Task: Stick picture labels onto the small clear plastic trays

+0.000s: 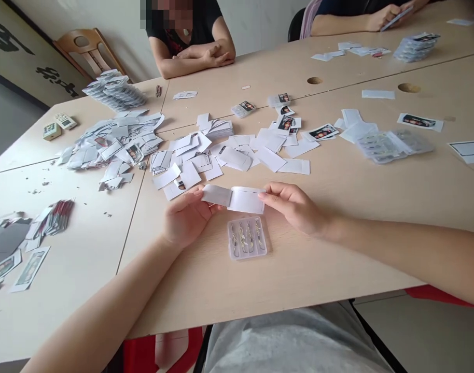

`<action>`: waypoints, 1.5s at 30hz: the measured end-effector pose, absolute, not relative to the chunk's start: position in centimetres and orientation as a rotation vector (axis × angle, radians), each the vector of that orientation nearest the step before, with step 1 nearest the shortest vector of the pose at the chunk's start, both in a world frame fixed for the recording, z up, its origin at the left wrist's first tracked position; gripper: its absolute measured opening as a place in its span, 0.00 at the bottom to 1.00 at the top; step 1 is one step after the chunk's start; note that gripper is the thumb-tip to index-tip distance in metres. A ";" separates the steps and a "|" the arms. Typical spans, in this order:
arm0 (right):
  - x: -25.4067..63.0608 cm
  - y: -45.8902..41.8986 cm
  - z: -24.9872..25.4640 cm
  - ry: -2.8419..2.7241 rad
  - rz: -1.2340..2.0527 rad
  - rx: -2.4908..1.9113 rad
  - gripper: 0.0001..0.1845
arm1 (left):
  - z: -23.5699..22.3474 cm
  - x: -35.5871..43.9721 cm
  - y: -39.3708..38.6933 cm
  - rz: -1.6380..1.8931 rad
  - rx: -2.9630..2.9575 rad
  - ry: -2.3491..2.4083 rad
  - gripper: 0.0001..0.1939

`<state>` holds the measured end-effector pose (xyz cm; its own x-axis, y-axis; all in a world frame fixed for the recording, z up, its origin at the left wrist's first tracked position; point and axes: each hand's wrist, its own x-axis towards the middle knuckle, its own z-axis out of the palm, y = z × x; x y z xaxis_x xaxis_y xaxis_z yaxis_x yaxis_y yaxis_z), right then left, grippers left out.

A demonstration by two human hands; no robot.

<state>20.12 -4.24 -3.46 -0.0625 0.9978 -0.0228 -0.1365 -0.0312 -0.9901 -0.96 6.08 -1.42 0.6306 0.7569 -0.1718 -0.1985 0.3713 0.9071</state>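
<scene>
A white paper card [246,199], creased so that its left part stands at an angle to the right part, is stretched between my two hands just above the table. My left hand [188,215] pinches its left end between thumb and fingers. The right end is gripped by my right hand [293,204], thumb on top. Directly below the card lies a closed clear plastic box [247,238] with several compartments, each with a dark fishing hook and pale line inside. Neither hand touches the box.
Loose white cards [237,158] spread beyond my hands. A bigger pile of cards [116,137] and stacked clear boxes [114,90] lie left. An open clear box [392,145] is at right. Two people sit opposite, one with folded arms [206,57], one holding a card [396,18].
</scene>
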 end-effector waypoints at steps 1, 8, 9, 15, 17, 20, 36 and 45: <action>20.1 -4.2 -3.4 -1.129 1.336 -1.095 0.13 | -1.4 -0.9 6.1 0.670 1.016 0.646 0.08; 20.3 -3.9 -3.4 -1.067 1.358 -0.974 0.09 | -1.7 -0.6 6.5 0.680 1.057 0.611 0.11; 20.4 -3.9 -3.5 -1.066 1.359 -0.951 0.08 | -1.8 -0.5 6.6 0.678 1.066 0.604 0.11; 20.7 -3.9 -3.7 -1.112 1.380 -0.905 0.09 | -1.7 -0.4 6.5 0.653 1.105 0.608 0.12; 20.8 -3.9 -3.8 -1.127 1.396 -0.885 0.08 | -1.6 -0.4 6.4 0.647 1.117 0.611 0.12; 20.8 -3.9 -3.9 -1.156 1.412 -0.857 0.07 | -1.6 -0.4 6.3 0.632 1.151 0.602 0.13; 20.8 -4.2 -3.7 -1.309 1.377 -0.965 0.20 | -1.9 -1.5 1.3 0.640 2.234 0.275 0.05; 20.5 -4.6 -3.4 -1.422 1.299 -1.104 0.16 | -2.2 -1.7 1.4 0.664 2.221 0.259 0.05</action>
